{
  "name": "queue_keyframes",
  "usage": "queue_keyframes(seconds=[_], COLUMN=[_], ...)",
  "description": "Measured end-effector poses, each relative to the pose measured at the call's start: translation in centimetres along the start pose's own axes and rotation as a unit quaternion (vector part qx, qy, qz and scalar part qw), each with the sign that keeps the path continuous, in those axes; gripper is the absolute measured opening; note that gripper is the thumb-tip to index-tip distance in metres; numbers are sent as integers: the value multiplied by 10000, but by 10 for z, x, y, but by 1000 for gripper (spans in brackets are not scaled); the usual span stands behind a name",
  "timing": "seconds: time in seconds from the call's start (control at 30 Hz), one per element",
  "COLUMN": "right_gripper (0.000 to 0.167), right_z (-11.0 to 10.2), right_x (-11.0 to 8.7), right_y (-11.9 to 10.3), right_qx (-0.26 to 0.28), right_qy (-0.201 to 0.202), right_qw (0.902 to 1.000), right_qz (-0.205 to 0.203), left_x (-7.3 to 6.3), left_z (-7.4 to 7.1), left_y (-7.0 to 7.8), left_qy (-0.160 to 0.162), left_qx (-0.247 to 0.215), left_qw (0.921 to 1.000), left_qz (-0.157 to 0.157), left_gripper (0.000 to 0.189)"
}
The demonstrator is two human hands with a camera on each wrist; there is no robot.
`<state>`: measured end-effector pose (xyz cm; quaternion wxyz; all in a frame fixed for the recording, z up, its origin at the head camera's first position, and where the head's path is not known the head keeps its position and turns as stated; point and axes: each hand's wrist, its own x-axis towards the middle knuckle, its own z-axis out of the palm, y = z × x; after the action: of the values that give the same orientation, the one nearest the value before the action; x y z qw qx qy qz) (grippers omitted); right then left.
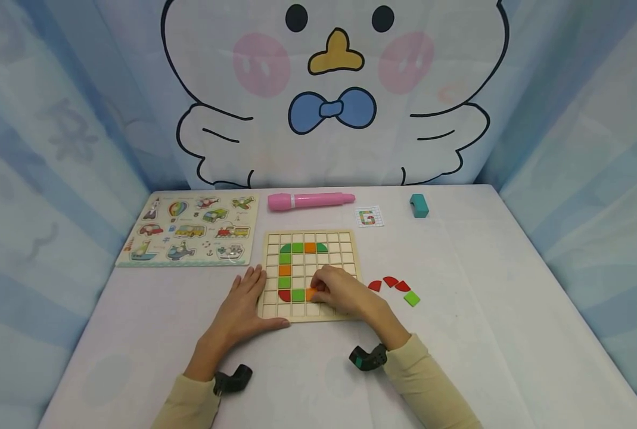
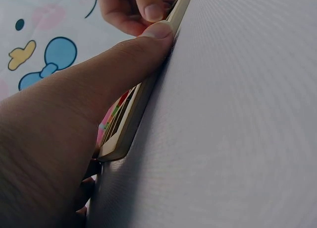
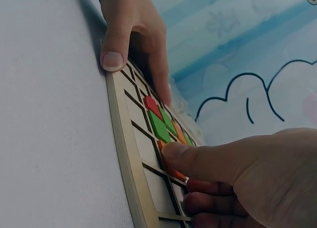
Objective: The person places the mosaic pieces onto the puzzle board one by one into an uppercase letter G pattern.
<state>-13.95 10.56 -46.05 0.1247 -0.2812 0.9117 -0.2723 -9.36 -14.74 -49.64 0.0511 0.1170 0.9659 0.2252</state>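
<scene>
A square wooden grid board (image 1: 304, 310) lies on the table. Green, orange and red tiles sit in its cells, along an upper row, down the left and along a lower row. My left hand (image 1: 238, 313) rests at the board's left and front edges, thumb and fingers stretched out. Over the lower row, my right hand (image 1: 345, 292) pinches an orange tile (image 3: 174, 172) beside a green tile (image 3: 158, 127), its thumb on the tile and its other fingers curled. That hand partly hides the tile in the head view.
Right of the board lie several loose red quarter-round tiles (image 1: 390, 282) and a green square tile (image 1: 412, 298). Behind are a vehicle puzzle board (image 1: 159, 241), a pink pen-shaped tool (image 1: 318, 200), a small pattern card (image 1: 369, 216) and a teal block (image 1: 419, 205).
</scene>
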Motion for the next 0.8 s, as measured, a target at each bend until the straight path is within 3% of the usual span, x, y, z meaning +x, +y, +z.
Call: queue_keyframes(seconds=[0.3, 0.8], right_gripper=[18, 26], right_z=[2, -8], right_x=[-1, -3], right_y=[1, -1], right_qx=[-125, 72], right_qy=[47, 65], right_qw=[9999, 9999], right_qz=[-107, 110], left_x=[0, 0], left_z=[0, 1], left_y=[1, -1], left_qy=[-7, 6], left_qx=[44, -13], left_qw=[10000, 10000], left_qz=[-17, -19], left_gripper=[123, 124])
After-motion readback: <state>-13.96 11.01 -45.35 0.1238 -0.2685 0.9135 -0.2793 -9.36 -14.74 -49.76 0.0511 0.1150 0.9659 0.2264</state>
